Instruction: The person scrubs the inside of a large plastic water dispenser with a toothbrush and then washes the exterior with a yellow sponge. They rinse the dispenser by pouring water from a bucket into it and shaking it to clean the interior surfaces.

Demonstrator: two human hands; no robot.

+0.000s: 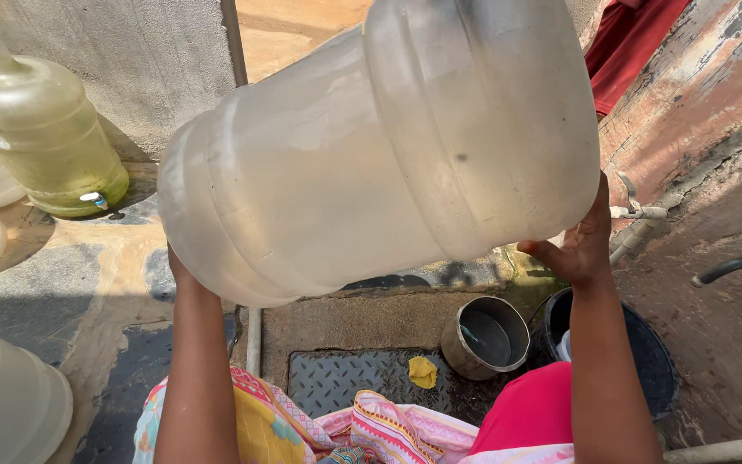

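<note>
Head view: a large translucent water jug (380,146) is held up on its side above the ground, gripped between both hands. The left hand (180,273) is pressed under its lower left end, mostly hidden by the jug; the right hand (581,245) is clamped against its right end. Below, a metal pot (484,337) with water stands beside a black bucket (646,352), and a yellow cloth (422,371) lies on a metal grate (345,378). Another greenish jug (45,129) stands upright at the left.
</note>
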